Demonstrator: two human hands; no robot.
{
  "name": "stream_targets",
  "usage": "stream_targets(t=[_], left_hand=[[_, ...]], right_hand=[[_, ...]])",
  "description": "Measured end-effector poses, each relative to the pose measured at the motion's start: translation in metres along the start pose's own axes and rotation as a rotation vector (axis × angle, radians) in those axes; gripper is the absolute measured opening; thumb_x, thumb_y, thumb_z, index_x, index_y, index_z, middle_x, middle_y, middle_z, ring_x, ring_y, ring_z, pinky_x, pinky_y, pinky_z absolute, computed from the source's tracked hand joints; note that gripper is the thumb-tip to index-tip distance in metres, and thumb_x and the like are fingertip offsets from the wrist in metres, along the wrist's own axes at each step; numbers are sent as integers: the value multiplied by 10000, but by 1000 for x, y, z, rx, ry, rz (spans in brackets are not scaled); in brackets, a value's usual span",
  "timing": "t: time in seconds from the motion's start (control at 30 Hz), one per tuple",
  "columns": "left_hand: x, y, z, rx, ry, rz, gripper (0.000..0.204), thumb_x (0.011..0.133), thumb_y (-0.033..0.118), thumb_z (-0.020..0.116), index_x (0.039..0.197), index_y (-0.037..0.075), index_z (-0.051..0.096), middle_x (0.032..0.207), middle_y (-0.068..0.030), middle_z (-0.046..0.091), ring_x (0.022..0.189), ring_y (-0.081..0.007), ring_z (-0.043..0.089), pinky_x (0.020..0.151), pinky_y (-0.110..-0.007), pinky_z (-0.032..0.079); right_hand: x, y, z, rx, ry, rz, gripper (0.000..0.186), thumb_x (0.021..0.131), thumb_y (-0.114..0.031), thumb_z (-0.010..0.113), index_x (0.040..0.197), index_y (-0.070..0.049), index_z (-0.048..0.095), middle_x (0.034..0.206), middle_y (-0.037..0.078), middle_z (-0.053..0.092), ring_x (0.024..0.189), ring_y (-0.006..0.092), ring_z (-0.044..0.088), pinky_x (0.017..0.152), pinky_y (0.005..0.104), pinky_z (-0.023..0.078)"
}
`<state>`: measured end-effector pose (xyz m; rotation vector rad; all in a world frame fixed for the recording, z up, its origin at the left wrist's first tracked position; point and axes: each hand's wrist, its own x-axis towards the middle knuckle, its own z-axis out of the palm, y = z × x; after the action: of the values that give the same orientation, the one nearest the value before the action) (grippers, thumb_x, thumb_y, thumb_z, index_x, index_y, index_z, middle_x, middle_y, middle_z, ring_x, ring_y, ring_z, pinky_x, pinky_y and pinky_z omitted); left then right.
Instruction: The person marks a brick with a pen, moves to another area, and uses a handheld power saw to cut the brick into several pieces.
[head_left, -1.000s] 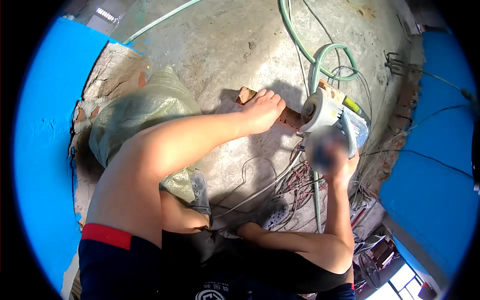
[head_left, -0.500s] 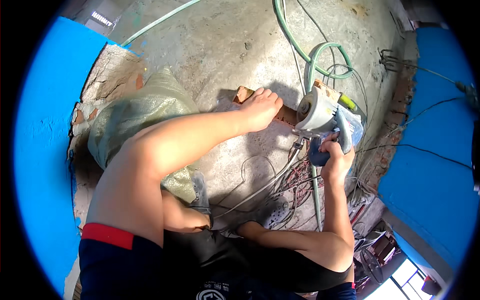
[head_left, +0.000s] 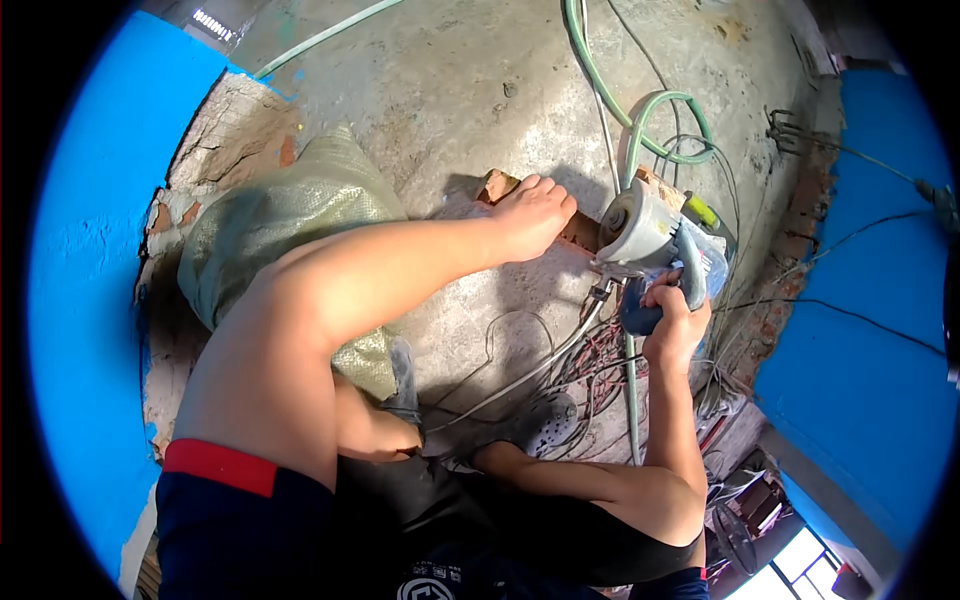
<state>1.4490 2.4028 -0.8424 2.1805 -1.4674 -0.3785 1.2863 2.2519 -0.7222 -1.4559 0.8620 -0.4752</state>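
My right hand (head_left: 676,325) is wrapped round the rear handle of a hand-held circular saw (head_left: 650,232) with a grey guard and a dark blue body. Its round guard sits over the right part of a reddish-brown brick (head_left: 579,233) on the floor. My left hand (head_left: 537,215) is closed over the brick from above, left of the saw. The brick's rough left end sticks out past my fingers. A hose runs to the saw's near side. The guard hides where the blade meets the brick.
A full woven sack (head_left: 290,215) leans at the left by a broken wall edge. A green hose (head_left: 665,97) loops beyond the saw, near a yellow-green object (head_left: 700,209). Tangled wires (head_left: 605,350) lie by my feet. Blue walls (head_left: 850,290) flank both sides.
The view has shifted slightly, so the scene sits a little further right. Both hands keep their hold, and the saw stays in about the same place on the brick.
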Motion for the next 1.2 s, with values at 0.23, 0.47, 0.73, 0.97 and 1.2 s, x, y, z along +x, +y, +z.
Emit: stream_targets(t=[0.23,0.47,0.73,0.97,1.2], left_hand=[[1,-2,4,-23,31,13,305,743,-27,585,1046,0,572,1025,-137,557,1058,-304,509,970,-396,374],[0,-2,3,-9,-20,-23,285,788,13,579,1073,3,575,1048,-145,572,1078,-299,521,987,-399,363],[1,-3,7,47,-20,-15,307,803,57,584,1107,13,577,1083,-144,580,1117,-301,520,1014,-401,351],[13,4,2,-37,-46,-17,339,747,-1,607,1084,9,574,1106,-160,570,1138,-317,515,1037,-428,351],[9,0,2,-31,-65,-65,454,721,22,658,1169,22,583,1110,-142,590,1143,-311,526,1015,-414,368]], right_hand=[[-1,4,2,-54,18,28,129,728,19,544,856,7,543,708,76,555,605,152,510,588,270,439],[-6,9,4,-2,17,73,133,731,26,535,863,11,541,746,89,557,609,157,500,595,272,431],[-18,10,3,-20,25,101,131,736,20,532,867,14,545,743,83,554,601,152,494,590,271,429],[-23,1,-4,-54,52,111,129,721,39,510,840,-7,530,732,69,525,600,154,478,589,286,432],[-39,-11,-9,-28,32,169,95,710,17,531,803,10,546,667,72,524,562,163,495,554,279,428]])
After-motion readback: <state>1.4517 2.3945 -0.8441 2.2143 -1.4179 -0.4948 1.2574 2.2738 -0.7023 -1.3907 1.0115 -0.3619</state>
